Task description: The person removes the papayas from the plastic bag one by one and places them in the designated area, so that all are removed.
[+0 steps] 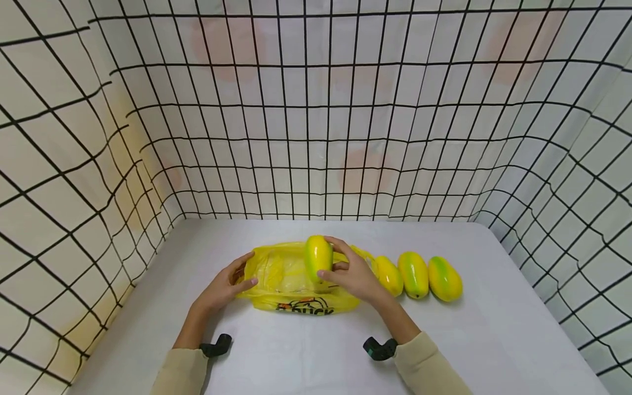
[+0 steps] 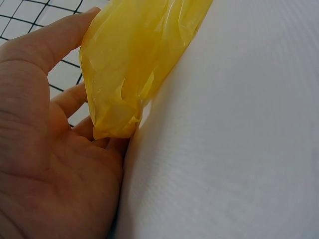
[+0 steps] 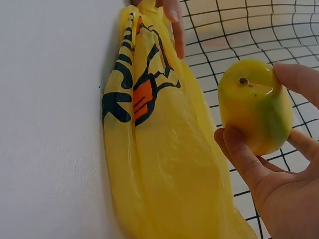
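Observation:
A yellow plastic bag (image 1: 283, 274) with dark printed lettering lies spread on the table, its mouth facing up. At its left end, my left hand (image 1: 223, 286) holds the bag's edge between thumb and curved fingers; in the left wrist view the yellow plastic (image 2: 134, 59) sits between them, the far fingers partly hidden behind it. My right hand (image 1: 355, 274) grips a yellow-green mango (image 1: 318, 259) upright above the bag's opening. In the right wrist view the mango (image 3: 256, 107) shows its stem end, with thumb and fingers around its sides.
Three more mangoes stand in a row right of the bag: one beside the right wrist (image 1: 389, 276), a middle mango (image 1: 413, 275) and an outer mango (image 1: 445, 278). A black wire grid (image 1: 316, 137) walls the white table (image 1: 296, 362) at the back and both sides.

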Available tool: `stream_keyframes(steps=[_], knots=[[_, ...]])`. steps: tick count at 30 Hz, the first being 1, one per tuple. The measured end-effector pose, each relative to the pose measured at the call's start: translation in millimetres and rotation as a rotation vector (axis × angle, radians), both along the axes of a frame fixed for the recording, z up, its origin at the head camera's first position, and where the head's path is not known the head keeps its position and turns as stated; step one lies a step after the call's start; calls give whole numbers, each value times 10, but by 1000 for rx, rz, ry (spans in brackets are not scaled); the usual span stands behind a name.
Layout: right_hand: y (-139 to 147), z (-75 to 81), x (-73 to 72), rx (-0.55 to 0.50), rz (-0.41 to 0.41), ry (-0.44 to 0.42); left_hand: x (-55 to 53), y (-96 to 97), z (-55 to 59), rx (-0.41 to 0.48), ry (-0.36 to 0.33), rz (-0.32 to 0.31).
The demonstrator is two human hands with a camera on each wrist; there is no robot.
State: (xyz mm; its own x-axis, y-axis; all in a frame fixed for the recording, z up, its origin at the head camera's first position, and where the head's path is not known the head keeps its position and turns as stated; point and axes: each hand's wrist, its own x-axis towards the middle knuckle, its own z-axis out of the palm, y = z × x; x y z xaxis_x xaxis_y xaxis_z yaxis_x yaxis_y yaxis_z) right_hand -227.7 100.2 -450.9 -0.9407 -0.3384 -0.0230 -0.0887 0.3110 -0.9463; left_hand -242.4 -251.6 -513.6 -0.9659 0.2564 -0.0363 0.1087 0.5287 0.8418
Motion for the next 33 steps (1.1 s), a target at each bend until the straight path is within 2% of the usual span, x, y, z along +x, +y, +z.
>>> stream_keyframes(steps=[7,12,19,24,33], knots=[[143,69,47,-29,-9,-1,-15,50,0,-23,29,-24],[226,74,43,-21,1,-3,-3,25,2,-26,36,-14],[371,77,68,13,-29,-9,20,28,22,1,10,-14],[470,74,59,26,-36,6,23,48,32,-20,34,-13],[660,104,79,14,-39,-8,17,33,2,-38,35,-8]])
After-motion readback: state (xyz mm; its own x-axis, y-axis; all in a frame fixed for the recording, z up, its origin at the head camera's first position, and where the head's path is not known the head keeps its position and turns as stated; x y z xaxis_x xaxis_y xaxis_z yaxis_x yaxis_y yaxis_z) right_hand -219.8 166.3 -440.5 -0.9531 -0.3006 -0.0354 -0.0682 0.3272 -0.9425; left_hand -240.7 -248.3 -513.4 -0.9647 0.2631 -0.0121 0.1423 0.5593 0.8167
